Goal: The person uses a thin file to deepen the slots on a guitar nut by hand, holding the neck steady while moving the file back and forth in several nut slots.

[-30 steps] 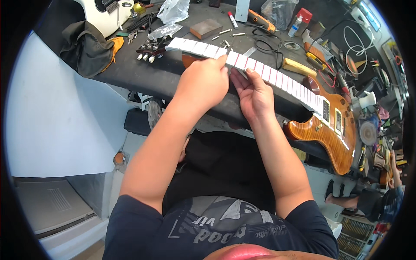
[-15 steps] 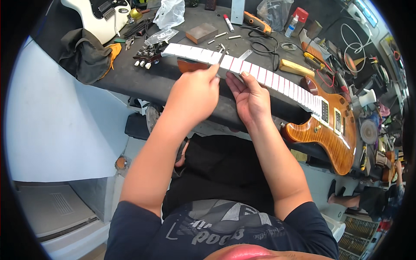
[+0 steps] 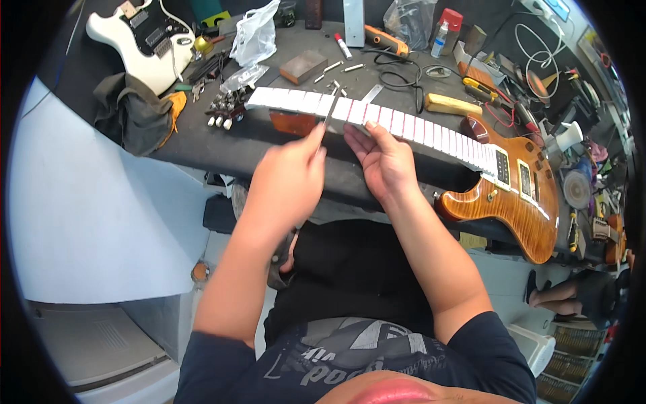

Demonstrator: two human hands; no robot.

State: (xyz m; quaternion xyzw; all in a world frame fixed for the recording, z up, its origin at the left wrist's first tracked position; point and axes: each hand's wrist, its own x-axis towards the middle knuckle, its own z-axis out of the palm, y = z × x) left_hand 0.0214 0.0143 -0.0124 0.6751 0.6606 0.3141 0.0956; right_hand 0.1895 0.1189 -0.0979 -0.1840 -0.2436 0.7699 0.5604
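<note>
A glossy amber electric guitar [image 3: 511,222] lies along the bench edge, its neck angled up to the left. Its fretboard [image 3: 434,138] is covered in white strips with thin red lines between them at the frets. My left hand [image 3: 289,182], blurred, is closed on a thin, dark, file-like tool [image 3: 333,104] that crosses the fretboard. My right hand [image 3: 387,165] is palm up at the neck's near side, thumb on the fretboard's edge and fingers curled at the neck. An amber wooden piece [image 3: 289,123] sits under the neck toward the tuning pegs [image 3: 222,113].
On the dark bench [image 3: 188,145] are a white guitar [image 3: 118,37], crumpled cloth [image 3: 124,118], metal block [image 3: 303,66], plastic bag [image 3: 252,37], wooden-handled tool [image 3: 451,104], cables and many tools. Another person's legs [image 3: 562,296] show at right. A white sheet [image 3: 101,222] hangs at left.
My left hand has drawn down and back toward me with the tool. My right hand stays at the neck. The whole scene sits slightly lower in the picture.
</note>
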